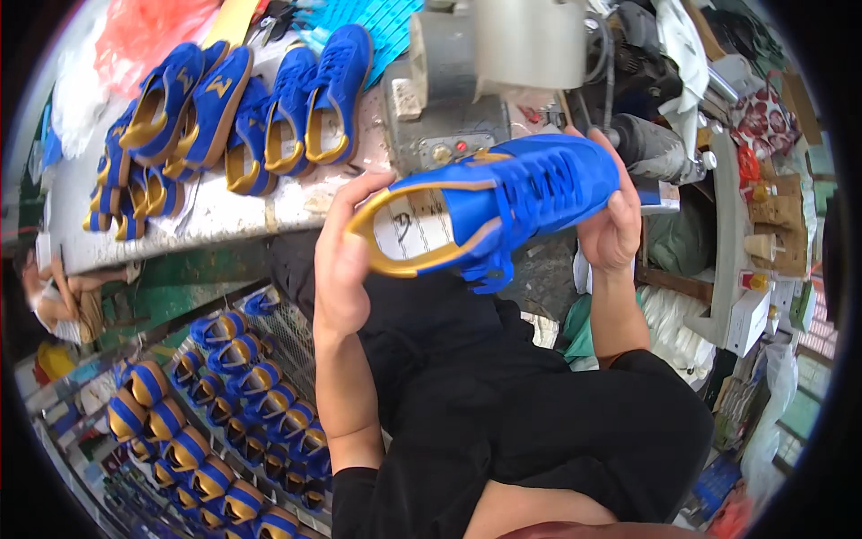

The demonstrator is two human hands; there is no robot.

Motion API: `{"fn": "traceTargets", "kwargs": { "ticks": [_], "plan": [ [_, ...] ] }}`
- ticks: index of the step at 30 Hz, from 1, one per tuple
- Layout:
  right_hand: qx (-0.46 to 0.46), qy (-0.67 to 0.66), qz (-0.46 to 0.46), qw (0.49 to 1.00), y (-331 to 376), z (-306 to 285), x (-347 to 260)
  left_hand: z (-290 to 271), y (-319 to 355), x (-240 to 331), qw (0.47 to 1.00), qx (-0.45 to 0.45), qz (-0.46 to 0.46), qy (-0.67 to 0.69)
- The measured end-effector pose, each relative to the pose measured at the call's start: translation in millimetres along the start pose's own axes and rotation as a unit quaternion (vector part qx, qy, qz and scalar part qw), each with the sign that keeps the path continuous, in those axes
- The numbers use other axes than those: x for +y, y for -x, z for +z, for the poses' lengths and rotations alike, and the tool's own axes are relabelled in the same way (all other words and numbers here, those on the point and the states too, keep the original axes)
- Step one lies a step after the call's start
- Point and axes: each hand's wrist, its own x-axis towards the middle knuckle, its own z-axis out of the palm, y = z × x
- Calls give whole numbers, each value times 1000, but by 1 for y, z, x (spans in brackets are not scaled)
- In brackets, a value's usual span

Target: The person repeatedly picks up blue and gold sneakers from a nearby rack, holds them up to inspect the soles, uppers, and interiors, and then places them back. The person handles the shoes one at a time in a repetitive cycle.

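Note:
Between my two hands I hold up one blue sneaker (539, 193) with blue laces and a gold-coloured collar. Its toe points right, and a pale insole shows through the opening. My left hand (346, 256) grips the heel end, thumb on the near side. At the toe end my right hand (615, 211) is closed round the forefoot, its thumb against the near side. More blue sneakers (337, 94) stand in a group on the worktable (296, 193), to the left and beyond the held one.
A grey machine (449, 117) with a red button stands just beyond the held sneaker. On the lower left, a rack (292, 337) carries rows of blue and gold sneakers. A dark bottle (660, 148) lies at the right. Another person (63, 296) sits at the far left.

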Motion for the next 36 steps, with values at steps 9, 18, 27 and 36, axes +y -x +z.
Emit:
{"fn": "traceTargets", "kwargs": {
  "ticks": [9, 18, 27, 36],
  "plan": [
    [-81, -128, 136, 979, 24, 55, 61, -32, 99, -36, 989, 76, 125, 19],
    [-120, -84, 228, 963, 36, 103, 88, -62, 153, -21, 963, 238, 97, -86],
    [-161, -69, 329, 928, 49, 148, 103, -80, 198, -28, 881, 387, -270, 14],
    [-186, -56, 346, 918, 58, 179, 115, -89, 233, -62, 877, 448, -149, 91]
  ]
}}
